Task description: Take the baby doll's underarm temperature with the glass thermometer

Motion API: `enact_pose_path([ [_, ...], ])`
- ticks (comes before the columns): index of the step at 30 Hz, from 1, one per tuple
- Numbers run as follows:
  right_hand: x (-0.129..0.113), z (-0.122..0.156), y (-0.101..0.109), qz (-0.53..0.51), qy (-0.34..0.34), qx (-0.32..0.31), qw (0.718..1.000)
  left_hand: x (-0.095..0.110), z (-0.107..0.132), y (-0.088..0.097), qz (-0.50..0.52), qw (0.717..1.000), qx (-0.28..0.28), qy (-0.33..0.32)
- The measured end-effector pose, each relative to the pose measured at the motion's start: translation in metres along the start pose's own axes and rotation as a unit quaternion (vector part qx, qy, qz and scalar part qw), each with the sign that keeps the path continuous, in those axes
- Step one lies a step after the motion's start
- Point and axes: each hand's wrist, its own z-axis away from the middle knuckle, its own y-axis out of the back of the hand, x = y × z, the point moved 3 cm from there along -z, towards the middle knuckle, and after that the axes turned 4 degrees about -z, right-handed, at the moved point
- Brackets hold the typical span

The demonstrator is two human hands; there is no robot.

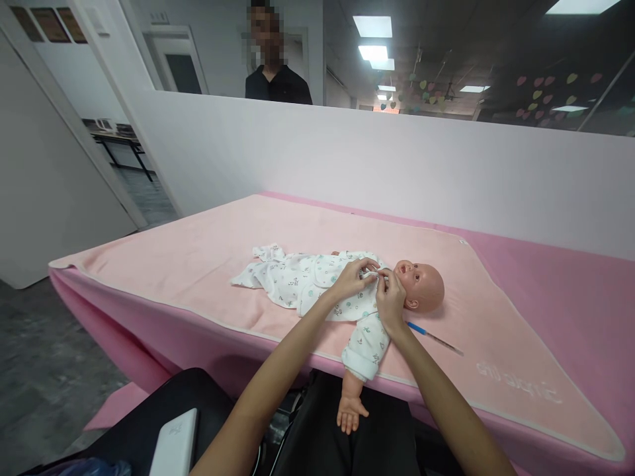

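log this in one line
doll: lying, clothed | left hand: at chest | right hand: by neck | blue-ended stick: on blanket

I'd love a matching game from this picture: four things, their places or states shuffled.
Things:
1. Doll
2. Slim blue-ended stick
3. White slab
4. Right hand

States:
A. on a black surface, lower left
B. curled fingers touching the doll
C. stretched out, dressed in patterned white
D. on the pale pink mat, near the doll's head

Pairs: 1-C; 2-D; 3-A; 4-B
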Motion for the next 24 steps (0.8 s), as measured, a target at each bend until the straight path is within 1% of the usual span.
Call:
enact_pose_path([
  [5, -0.0003, -0.0006, 0.0002, 0.005, -0.004, 0.005, 1.0, 0.0012, 0.0005, 0.0006, -0.007, 1.0, -0.006, -0.02],
  [8, -0.0001, -0.0009, -0.0004, 0.012, 0.005, 0.004, 1.0, 0.0009, 0.0004, 0.001, -0.014, 1.0, -0.007, -0.026],
  [12, 0.0016, -0.0008, -0.0015, 0.019, 0.016, -0.007, 1.0, -0.0007, 0.0005, 0.0024, -0.013, 1.0, -0.014, -0.01],
  [15, 0.0033, -0.0005, -0.002, 0.02, 0.012, -0.015, 1.0, -0.0026, 0.0006, 0.0036, 0.012, 0.999, -0.027, 0.012],
  [18, 0.0039, -0.0002, -0.0022, 0.02, 0.01, -0.021, 1.0, -0.0041, -0.0002, 0.0034, 0.03, 0.999, -0.039, 0.02],
  [20, 0.0038, 0.0, -0.0026, 0.022, 0.013, -0.03, 0.999, -0.0048, -0.0014, 0.002, 0.014, 0.999, -0.043, 0.014],
  [24, 0.0031, 0.0006, -0.0039, 0.036, 0.019, -0.044, 0.998, -0.0065, -0.0041, -0.0017, -0.075, 0.996, -0.037, 0.003],
])
